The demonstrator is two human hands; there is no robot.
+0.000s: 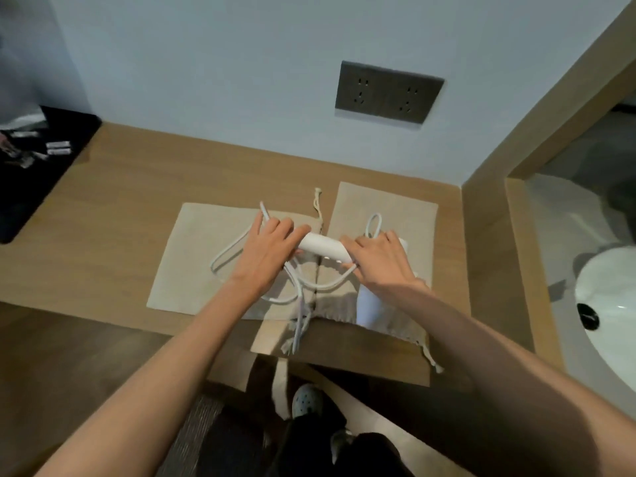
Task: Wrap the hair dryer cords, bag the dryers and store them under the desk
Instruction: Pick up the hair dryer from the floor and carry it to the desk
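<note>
Cord wrapping, early stage: my left hand (272, 244) and right hand (380, 258) each grip one end of the white hair dryer (323, 248), holding it just above the left bag (192, 256) and right bag (406, 215), which lie flat side by side on the bench (120, 201). The cord (223, 258) sprawls in loose loops over the left bag and hangs off the bench edge, so I judge wrapping barely begun, with bagging and storing below still to do. Whether the white tube (367, 304) under my right wrist is a second dryer I cannot tell.
</note>
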